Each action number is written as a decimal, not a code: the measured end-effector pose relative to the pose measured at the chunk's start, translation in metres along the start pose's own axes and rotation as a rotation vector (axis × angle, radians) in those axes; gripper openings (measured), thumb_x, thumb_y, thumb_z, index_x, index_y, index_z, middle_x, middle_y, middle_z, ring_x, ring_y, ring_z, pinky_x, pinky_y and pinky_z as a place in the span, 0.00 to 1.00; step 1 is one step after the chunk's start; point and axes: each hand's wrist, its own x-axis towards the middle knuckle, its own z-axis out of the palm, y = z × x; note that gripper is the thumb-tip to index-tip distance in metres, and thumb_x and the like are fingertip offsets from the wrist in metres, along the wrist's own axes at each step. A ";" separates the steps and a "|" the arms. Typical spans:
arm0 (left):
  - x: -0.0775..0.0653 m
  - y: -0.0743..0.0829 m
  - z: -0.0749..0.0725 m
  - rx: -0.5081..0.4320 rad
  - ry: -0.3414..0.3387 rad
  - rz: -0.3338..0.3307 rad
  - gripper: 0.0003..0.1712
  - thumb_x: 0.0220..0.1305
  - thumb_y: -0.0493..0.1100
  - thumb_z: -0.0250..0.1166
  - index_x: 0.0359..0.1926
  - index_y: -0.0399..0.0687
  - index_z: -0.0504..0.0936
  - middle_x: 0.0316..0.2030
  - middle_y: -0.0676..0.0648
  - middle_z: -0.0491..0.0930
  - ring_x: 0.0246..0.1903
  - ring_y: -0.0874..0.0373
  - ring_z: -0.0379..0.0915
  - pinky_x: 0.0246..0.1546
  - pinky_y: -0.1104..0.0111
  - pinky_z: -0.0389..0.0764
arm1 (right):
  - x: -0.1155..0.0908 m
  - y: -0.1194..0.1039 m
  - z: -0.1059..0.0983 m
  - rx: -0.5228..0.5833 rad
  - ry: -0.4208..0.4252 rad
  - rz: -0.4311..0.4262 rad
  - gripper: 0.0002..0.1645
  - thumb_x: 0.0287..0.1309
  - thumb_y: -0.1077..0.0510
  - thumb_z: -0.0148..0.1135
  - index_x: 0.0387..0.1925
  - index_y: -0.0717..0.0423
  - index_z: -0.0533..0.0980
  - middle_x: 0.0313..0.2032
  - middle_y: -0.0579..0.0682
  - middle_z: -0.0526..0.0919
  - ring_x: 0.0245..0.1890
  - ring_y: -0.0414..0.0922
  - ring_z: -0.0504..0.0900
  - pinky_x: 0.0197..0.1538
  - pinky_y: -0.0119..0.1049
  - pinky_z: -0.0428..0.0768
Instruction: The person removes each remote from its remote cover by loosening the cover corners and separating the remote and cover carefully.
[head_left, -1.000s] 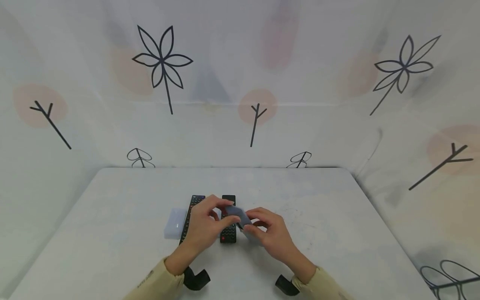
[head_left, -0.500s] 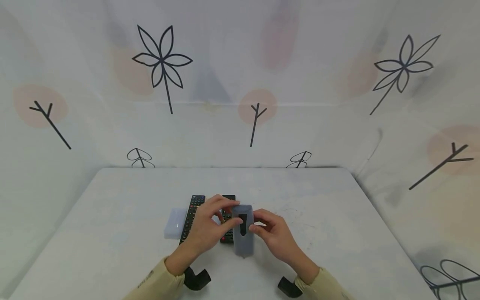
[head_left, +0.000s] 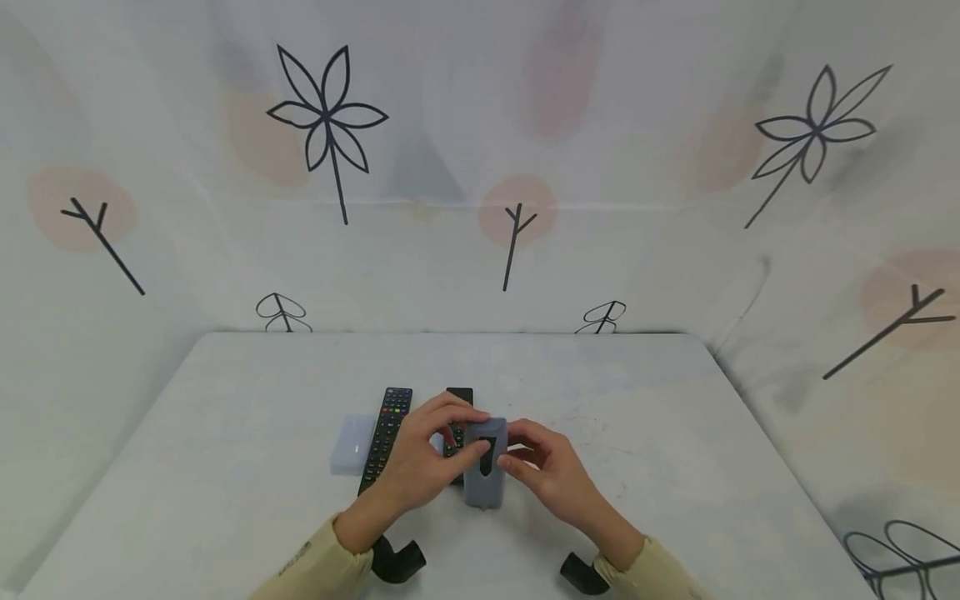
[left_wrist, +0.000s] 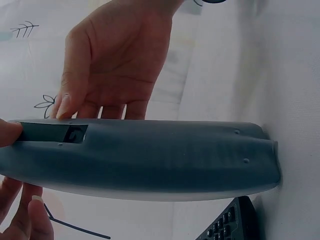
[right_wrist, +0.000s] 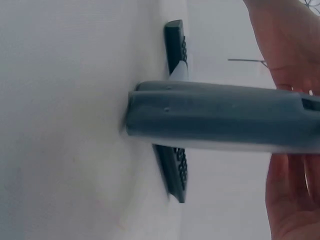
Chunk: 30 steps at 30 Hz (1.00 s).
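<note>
1. We hold the blue-grey case (head_left: 483, 492) near upright, lower end at the worktop (head_left: 637, 408).
2. Left grip (head_left: 423, 458) part-closed, pinching its top; right grip (head_left: 550, 469) likewise, pinching its right edge.
3. Two black remotes (head_left: 386, 433) lie left of it.

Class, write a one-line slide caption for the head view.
Left hand and right hand hold a blue-grey case near two black remotes on a white table.

We see a white bench (head_left: 637, 417) bearing a black remote (head_left: 390, 421), another black remote (head_left: 460, 394), and a pale bluish case (head_left: 351, 446) leftmost.
</note>
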 end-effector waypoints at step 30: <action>-0.006 -0.001 0.017 -0.016 0.088 0.086 0.18 0.59 0.35 0.72 0.50 0.48 0.83 0.37 0.51 0.76 0.33 0.59 0.71 0.23 0.67 0.77 | 0.006 -0.009 0.017 -0.061 0.217 -0.302 0.19 0.60 0.77 0.60 0.51 0.62 0.77 0.44 0.55 0.83 0.45 0.44 0.81 0.47 0.36 0.81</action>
